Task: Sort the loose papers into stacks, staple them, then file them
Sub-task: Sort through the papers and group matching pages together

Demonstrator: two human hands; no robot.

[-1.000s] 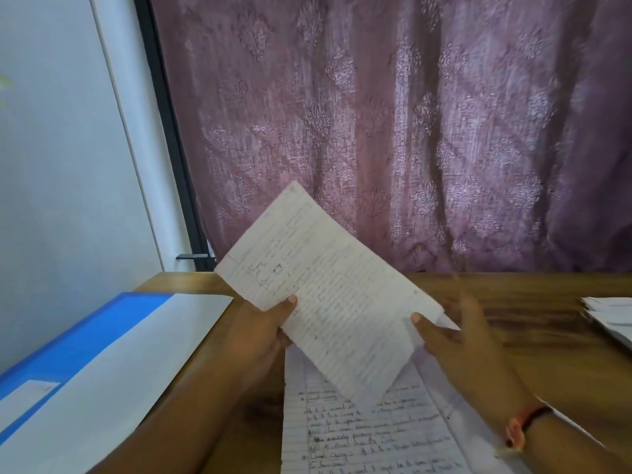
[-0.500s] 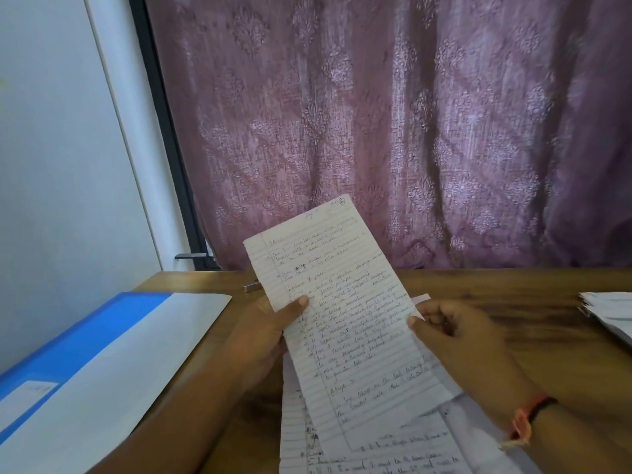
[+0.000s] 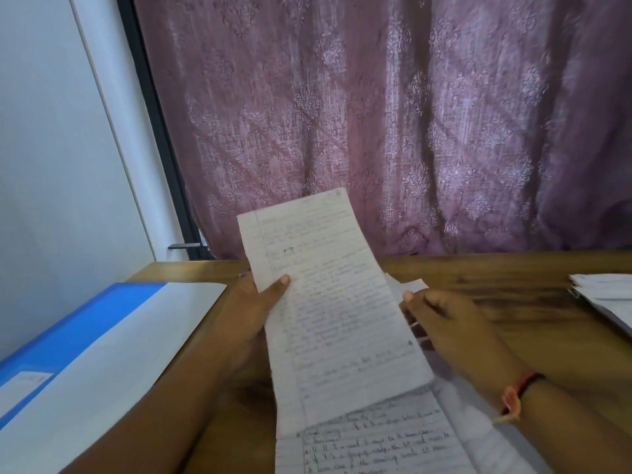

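Sorting under way: a handwritten sheet (image 3: 335, 302) is held up over the near edge of the counter (image 3: 513, 302), above a loose pile of written papers (image 3: 376, 443) lying flat there. Within the last second the sheet has been swung from a slanted, corner-down tilt to nearly upright, its top edge now toward the curtain (image 3: 376, 114), so that its lines can be read. The grip of the left hand (image 3: 253, 313) is closed on the sheet's left edge, thumb laid across the front. The grip of the right hand (image 3: 448, 326) is curled at the right edge, thumb tip against the paper, and the sheet appears to be pinched there too, though a corner of another paper behind makes this hard to confirm. A smaller stack (image 3: 605, 295) is seen at the counter's right edge, and a blue folder (image 3: 68, 336) under a white page at the left edge. The sheet is judged to be under inspection before being assigned to a stack. Stapling and filing are not yet begun, and no stapler is in view.
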